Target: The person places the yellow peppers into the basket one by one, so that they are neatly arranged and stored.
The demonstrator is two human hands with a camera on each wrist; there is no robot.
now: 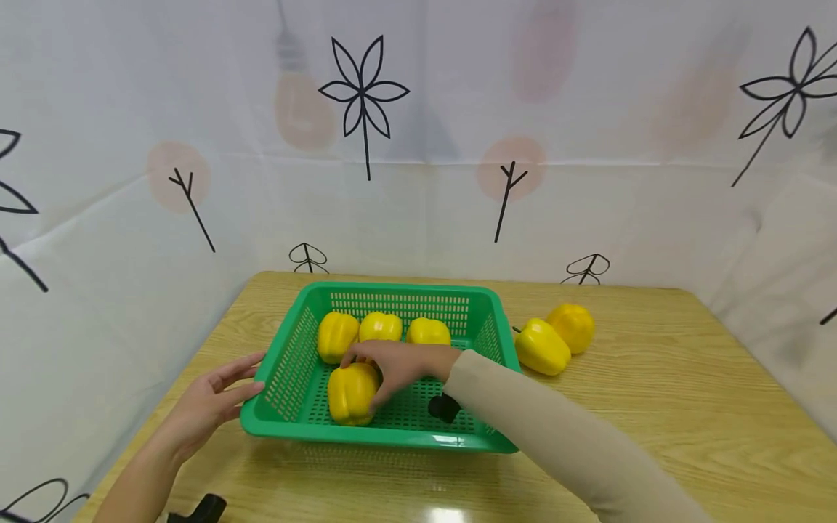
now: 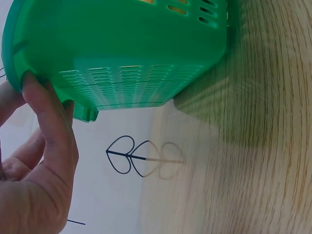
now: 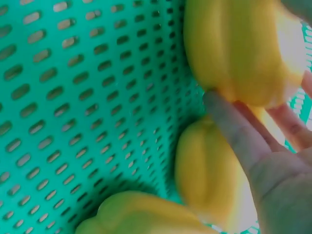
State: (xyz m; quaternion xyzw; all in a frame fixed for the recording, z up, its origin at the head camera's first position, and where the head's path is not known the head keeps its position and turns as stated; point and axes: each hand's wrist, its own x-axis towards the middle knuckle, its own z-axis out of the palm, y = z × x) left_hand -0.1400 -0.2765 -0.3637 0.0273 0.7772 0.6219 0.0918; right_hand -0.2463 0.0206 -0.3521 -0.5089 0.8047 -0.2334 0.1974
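Observation:
Inside a green plastic basket (image 1: 386,437), my right hand (image 1: 400,363) holds a yellow bell pepper (image 1: 350,396) near the front left, fingers on one side and thumb on the other. That pepper (image 3: 239,53) fills the upper right of the right wrist view. Behind it stand three more yellow bell peppers, one at the left (image 1: 337,335), one in the middle (image 1: 381,326) and one farther right (image 1: 428,331), partly covered by my right hand and wrist. My left hand (image 1: 205,399) grips the basket's left rim; the left wrist view shows a finger against the rim's underside (image 2: 29,78).
Two yellow bell peppers, a nearer one (image 1: 543,347) and a farther one (image 1: 572,327), lie touching on the wooden table (image 1: 686,407) just right of the basket. A white patterned cloth (image 1: 418,211) hangs behind the table and along its sides.

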